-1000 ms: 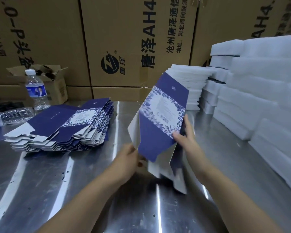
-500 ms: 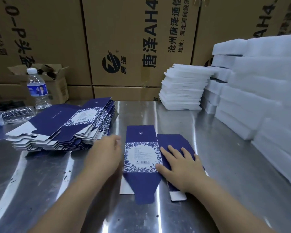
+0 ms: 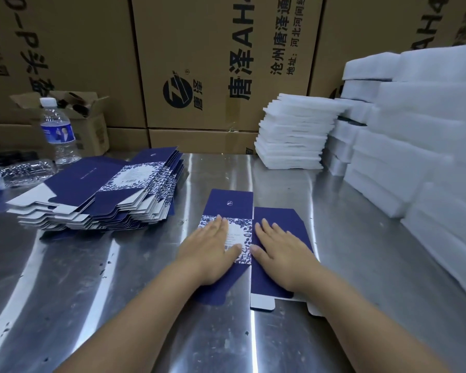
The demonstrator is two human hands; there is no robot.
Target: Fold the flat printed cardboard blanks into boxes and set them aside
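One dark blue printed cardboard blank (image 3: 230, 201) with a white floral band lies flat on the steel table (image 3: 361, 238), a crease running down its middle. My left hand (image 3: 213, 249) presses flat on its left panel over the floral band. My right hand (image 3: 280, 251) presses flat on the plain blue right panel. Both hands have straight, spread fingers. A fanned stack of the same flat blanks (image 3: 105, 195) lies to the left on the table.
Stacks of white foam sheets (image 3: 293, 133) stand at the back and along the right side (image 3: 428, 146). An upright water bottle (image 3: 58, 130) and a lying bottle (image 3: 22, 170) are at the far left. Large brown cartons (image 3: 213, 63) wall off the back.
The blank was held upright in both hands a second ago; it was then laid flat on the table. Since half a second ago, my left hand moved onto its left panel.
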